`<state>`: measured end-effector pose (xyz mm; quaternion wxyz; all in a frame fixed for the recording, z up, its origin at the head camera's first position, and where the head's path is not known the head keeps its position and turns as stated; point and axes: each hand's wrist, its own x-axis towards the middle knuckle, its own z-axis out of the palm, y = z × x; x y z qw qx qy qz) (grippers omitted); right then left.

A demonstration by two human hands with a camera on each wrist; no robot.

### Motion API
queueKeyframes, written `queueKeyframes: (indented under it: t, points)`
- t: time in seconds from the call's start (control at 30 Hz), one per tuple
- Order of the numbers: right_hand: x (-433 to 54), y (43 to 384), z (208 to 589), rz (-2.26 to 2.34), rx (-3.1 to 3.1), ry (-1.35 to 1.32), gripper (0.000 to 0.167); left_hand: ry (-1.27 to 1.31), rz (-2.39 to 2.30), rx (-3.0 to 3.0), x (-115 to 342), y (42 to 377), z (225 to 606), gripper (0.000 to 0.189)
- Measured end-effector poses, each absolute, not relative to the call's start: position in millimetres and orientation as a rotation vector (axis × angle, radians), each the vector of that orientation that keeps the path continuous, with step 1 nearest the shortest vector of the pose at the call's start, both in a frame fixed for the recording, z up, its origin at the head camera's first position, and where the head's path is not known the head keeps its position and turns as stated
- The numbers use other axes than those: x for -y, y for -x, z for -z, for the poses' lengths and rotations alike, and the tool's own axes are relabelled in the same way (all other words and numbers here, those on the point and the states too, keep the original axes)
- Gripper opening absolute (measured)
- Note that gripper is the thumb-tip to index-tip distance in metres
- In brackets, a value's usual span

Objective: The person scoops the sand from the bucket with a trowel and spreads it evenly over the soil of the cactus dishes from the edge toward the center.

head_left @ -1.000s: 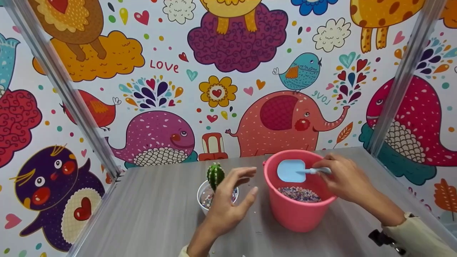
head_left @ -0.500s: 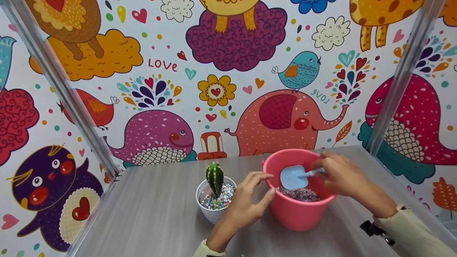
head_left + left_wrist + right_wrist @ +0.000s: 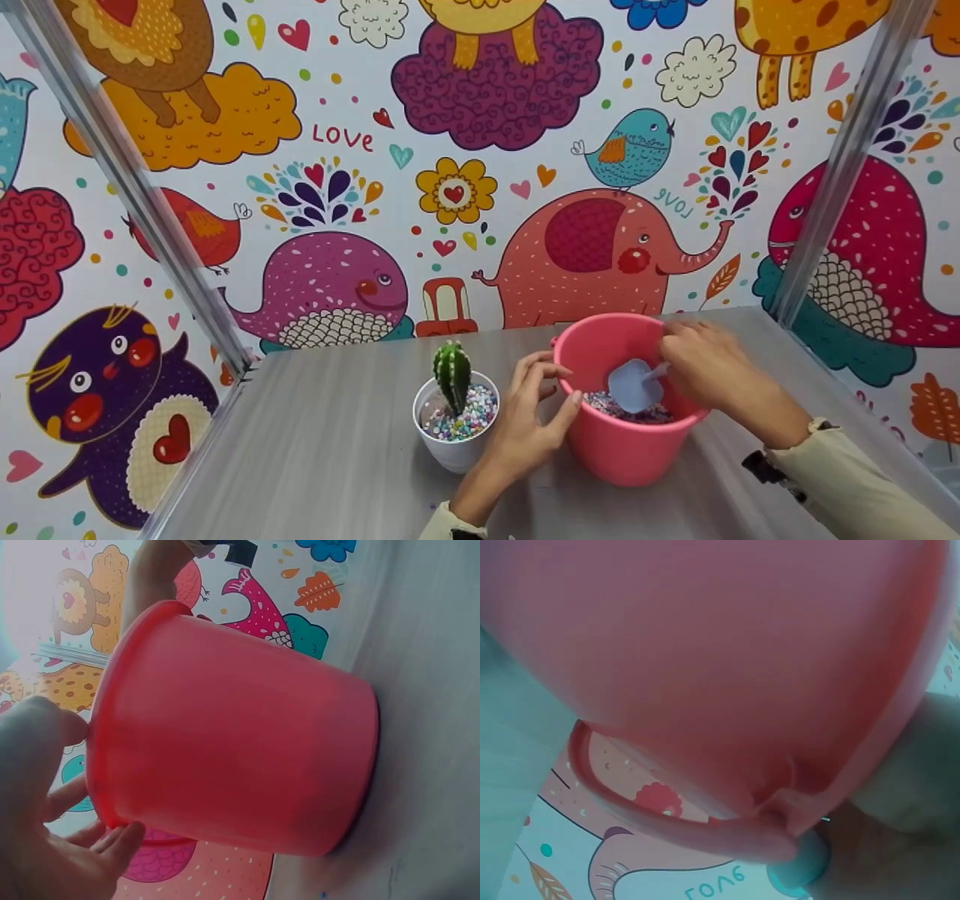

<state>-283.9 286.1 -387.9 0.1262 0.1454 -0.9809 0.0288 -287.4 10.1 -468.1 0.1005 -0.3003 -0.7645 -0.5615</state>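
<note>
Blue scoop [image 3: 634, 385], tilted blade-down at the small multicoloured grains [image 3: 602, 406] inside the pink bucket [image 3: 630, 450], lower right of the head frame; clamped at the handle by the grip of the right hand [image 3: 709, 367]. Touched at the bucket's rim by the left hand [image 3: 529, 427], grip apart. Nearby, lower centre of the frame, green cactus [image 3: 452, 375] in a white pot [image 3: 450, 456] on the grey tabletop [image 3: 322, 450]; across the upper frame, patterned wall [image 3: 300, 195]

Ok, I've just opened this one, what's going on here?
A person's right hand holds a blue scoop down at the colorful gravel inside a pink bucket. The left hand touches the bucket at its rim. Beside the bucket, a cactus stands in a white pot with similar gravel.
</note>
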Motion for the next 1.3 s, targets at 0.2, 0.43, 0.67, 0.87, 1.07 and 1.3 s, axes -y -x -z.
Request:
queueKeyframes:
  t: [0.2, 0.43, 0.67, 0.87, 1.07, 1.3]
  points:
    - [-277, 288, 391, 0.056, 2.899, -0.457, 0.035, 0.852, 1.771, 2.223, -12, 290, 472, 0.034]
    - [-269, 294, 400, 0.117, 2.963, -0.491, 0.034, 0.816, 1.833, 2.209, -13, 292, 476, 0.038]
    - [-268, 300, 412, 0.213, 2.891, -0.494, 0.025, 0.810, 1.834, 2.183, -15, 292, 480, 0.036]
    - [-271, 301, 414, 0.123, 2.889, -0.537, 0.026, 0.824, 1.832, 2.171, -15, 292, 482, 0.036]
    - [-275, 302, 412, 0.016, 2.953, -0.590, 0.020, 0.834, 1.826, 2.155, -16, 291, 483, 0.039]
    - [-278, 302, 412, -0.054, 2.965, -0.628, 0.022, 0.839, 1.834, 2.149, -17, 290, 484, 0.040]
